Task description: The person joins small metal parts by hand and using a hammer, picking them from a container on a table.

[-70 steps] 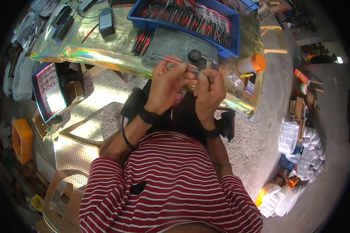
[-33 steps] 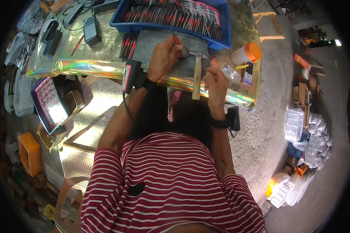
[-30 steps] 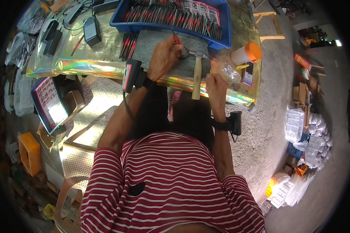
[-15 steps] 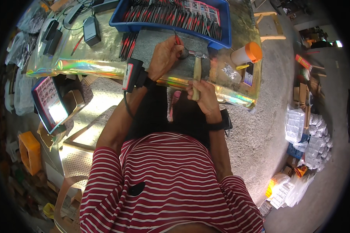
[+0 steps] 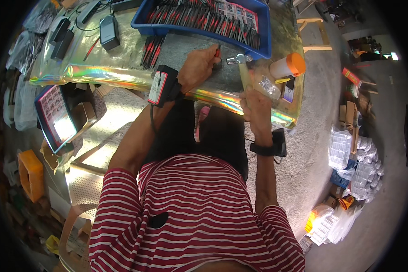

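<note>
My left hand (image 5: 198, 67) is closed around a slim red-and-black tool (image 5: 218, 51), mostly hidden by the fingers, over a dark grey slab (image 5: 177, 50) on the table. My right hand (image 5: 258, 108) grips the wooden handle of a hammer (image 5: 245, 76) near the table's front edge. The hammer's metal head is raised just to the right of the left hand, apart from the tool. Beyond both hands stands a blue bin (image 5: 146, 30) holding rows of similar red-and-black tools. A small bundle of these tools (image 5: 152, 51) lies left of the slab.
An orange-lidded jar (image 5: 286, 66) and a clear plastic bag of small parts (image 5: 270, 87) lie to the right of the hammer. Black chargers (image 5: 109, 32) with cables are at the far left of the table. A plastic chair (image 5: 84, 183) stands to my left.
My right hand has moved right and slightly nearer to me, swinging the hammer away from the left hand. My left hand has turned and shifted slightly right, still holding the tool.
</note>
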Available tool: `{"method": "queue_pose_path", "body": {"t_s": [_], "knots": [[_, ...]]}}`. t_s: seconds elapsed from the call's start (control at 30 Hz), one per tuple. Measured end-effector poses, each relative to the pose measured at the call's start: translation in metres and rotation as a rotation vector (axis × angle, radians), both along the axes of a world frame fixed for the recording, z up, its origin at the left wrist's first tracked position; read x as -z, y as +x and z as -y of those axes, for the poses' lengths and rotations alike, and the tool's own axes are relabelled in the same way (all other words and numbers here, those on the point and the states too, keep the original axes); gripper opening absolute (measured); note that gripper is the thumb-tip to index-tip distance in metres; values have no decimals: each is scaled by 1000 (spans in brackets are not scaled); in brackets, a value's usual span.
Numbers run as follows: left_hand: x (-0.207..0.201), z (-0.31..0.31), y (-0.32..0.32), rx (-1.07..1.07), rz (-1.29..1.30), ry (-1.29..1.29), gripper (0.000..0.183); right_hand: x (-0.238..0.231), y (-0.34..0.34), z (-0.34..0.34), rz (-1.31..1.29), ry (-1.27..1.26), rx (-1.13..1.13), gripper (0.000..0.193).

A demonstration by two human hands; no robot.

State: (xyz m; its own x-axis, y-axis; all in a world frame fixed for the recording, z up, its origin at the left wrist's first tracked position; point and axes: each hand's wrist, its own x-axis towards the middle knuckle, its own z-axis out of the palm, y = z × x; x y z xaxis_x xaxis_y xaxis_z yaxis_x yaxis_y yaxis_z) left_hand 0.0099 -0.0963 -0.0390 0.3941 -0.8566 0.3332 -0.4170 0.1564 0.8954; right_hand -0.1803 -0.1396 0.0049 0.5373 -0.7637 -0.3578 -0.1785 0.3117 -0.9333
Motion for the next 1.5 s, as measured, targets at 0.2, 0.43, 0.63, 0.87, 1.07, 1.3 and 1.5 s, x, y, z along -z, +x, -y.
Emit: {"method": "queue_pose_path", "body": {"t_s": [0.2, 0.43, 0.63, 0.87, 1.07, 1.3, 1.5], "knots": [[-9, -3, -1, 55, 127, -27, 17, -44, -1, 3, -60, -658, -136, 27], [-5, -2, -1, 10, 285, -90, 17, -78, 5, 1, -250, -1188, -247, 20], [-2, -1, 0, 0, 336, -109, 13, -80, 6, 2, -411, -1374, -315, 15], [-8, -5, 1, 13, 290, -123, 17, -132, 4, -24, -191, -1396, 11, 16], [-5, 0, -1, 27, 323, -84, 17, -64, 4, 4, -574, -1559, -319, 17], [-7, -3, 2, 2, 341, -113, 18, -106, 9, -11, -243, -1470, -114, 10], [-4, -1, -3, 46, 369, -89, 18, -58, 1, -4, -594, -1623, -288, 17]]}}
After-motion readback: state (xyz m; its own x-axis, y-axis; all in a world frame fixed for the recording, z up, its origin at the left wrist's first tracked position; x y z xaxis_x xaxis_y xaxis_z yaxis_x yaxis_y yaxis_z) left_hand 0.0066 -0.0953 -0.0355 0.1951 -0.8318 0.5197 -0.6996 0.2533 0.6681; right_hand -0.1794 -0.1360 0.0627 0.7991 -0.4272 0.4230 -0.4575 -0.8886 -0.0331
